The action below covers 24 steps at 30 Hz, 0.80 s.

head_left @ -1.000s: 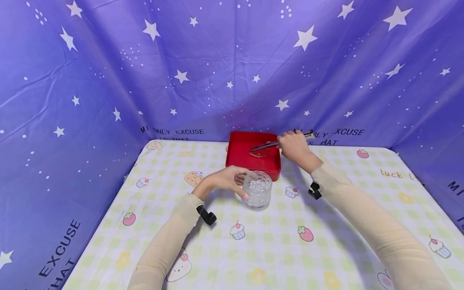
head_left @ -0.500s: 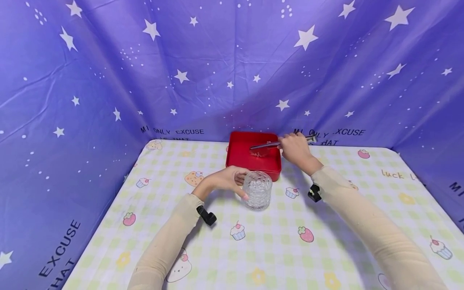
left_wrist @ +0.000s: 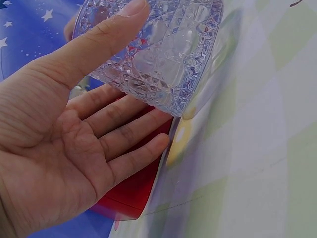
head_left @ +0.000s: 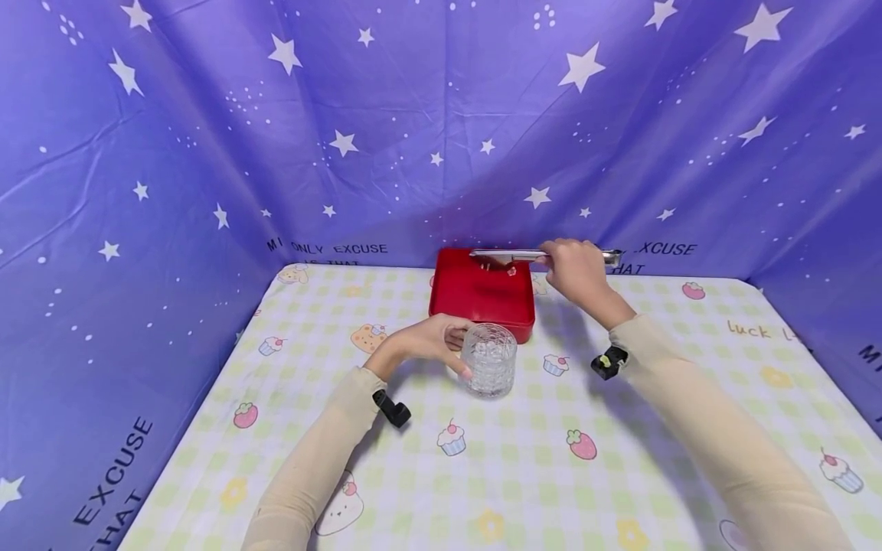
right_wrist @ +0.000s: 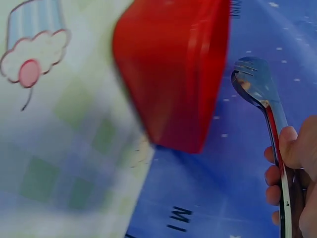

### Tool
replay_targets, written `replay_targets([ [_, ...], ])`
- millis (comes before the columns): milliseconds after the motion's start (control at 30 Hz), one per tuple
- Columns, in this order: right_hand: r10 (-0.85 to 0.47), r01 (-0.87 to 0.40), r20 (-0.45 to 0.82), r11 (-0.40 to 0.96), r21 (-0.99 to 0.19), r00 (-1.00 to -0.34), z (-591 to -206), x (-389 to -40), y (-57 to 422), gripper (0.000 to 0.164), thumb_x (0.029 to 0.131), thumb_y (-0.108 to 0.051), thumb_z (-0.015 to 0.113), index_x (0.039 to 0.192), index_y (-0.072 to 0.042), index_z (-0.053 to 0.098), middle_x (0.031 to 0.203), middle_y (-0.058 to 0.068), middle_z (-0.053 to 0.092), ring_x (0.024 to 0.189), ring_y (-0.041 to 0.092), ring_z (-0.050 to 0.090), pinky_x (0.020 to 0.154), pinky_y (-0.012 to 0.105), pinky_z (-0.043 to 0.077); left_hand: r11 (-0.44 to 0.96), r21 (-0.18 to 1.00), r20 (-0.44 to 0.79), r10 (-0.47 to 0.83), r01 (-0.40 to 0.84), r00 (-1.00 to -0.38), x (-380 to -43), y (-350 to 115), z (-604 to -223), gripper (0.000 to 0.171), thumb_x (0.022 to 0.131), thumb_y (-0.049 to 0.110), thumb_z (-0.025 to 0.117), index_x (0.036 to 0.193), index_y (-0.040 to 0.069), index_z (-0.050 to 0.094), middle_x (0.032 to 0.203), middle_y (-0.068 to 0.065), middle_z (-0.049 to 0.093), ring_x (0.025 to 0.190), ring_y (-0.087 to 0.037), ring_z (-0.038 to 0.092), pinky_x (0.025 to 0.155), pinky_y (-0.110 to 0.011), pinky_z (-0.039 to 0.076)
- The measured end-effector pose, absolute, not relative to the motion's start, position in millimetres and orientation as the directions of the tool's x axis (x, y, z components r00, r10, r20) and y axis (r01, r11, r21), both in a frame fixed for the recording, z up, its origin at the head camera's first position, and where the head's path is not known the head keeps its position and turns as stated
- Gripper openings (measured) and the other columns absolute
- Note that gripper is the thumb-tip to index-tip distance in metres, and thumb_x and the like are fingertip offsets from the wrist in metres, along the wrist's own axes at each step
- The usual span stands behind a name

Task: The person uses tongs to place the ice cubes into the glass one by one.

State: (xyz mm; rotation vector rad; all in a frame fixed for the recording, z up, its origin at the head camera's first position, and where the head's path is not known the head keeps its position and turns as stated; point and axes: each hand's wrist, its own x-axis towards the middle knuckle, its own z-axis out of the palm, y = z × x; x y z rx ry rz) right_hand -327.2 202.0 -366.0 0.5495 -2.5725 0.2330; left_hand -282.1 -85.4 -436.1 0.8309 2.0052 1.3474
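Observation:
My left hand point(head_left: 429, 339) holds a clear cut-glass tumbler point(head_left: 489, 363) upright, just in front of a red box point(head_left: 482, 302). In the left wrist view the thumb lies along the tumbler point(left_wrist: 163, 54) on the near side; the lower fingers extend straight below it. Round clear shapes show through its patterned wall. With my right hand point(head_left: 579, 272) I grip metal serving tongs point(head_left: 510, 255), held almost level over the back of the box. The right wrist view shows the fingers wrapped around the tongs point(right_wrist: 271, 114), whose slotted, spoon-like ends are together, beyond the box rim.
A checked cloth point(head_left: 524, 490) with cupcake and strawberry prints covers the table. Behind the red box, close to the table's back edge, hangs a purple star-printed curtain point(head_left: 393, 176). Each sleeve carries a black wrist mount point(head_left: 391, 409).
My right hand has raised the tongs and moved them back and slightly right, from low inside the red box to its rear rim. The left hand and tumbler have stayed put.

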Motion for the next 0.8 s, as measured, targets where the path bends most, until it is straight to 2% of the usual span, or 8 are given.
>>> replay_targets([
  [167,-0.29,-0.423,0.547,0.896,-0.133,-0.786,-348,-312,207,0.013,0.093,-0.012,0.07,0.1,-0.002,0.076,0.086,0.017,0.075,0.065,0.035,0.062,0.052,0.045,0.045,0.312,0.933,-0.13,0.756,0.179,-0.641,-282,-85,-436,0.072,0.073,-0.001,0.089,0.139,0.004,0.059,0.129,-0.014,0.07,0.119,-0.02,0.066,0.106,-0.028,0.054],
  [400,-0.235,-0.411,0.573,0.89,-0.198,-0.785,-329,-289,213,0.011,0.095,-0.014,0.07,0.101,-0.007,0.075,0.086,0.013,0.074,0.06,0.03,0.057,0.044,0.036,0.032,0.325,0.929,-0.135,0.743,0.178,-0.655,-281,-87,-432,0.073,0.074,-0.001,0.089,0.14,0.004,0.059,0.133,-0.014,0.068,0.123,-0.023,0.064,0.107,-0.028,0.053],
  [800,-0.292,-0.471,0.593,0.865,-0.17,-0.75,-329,-263,218,0.007,0.097,-0.012,0.067,0.096,-0.006,0.069,0.074,0.009,0.064,0.053,0.023,0.048,0.044,0.029,0.028,0.325,0.928,-0.136,0.748,0.18,-0.649,-279,-85,-433,0.074,0.075,0.0,0.088,0.142,0.004,0.057,0.134,-0.014,0.067,0.123,-0.021,0.064,0.108,-0.028,0.053],
])
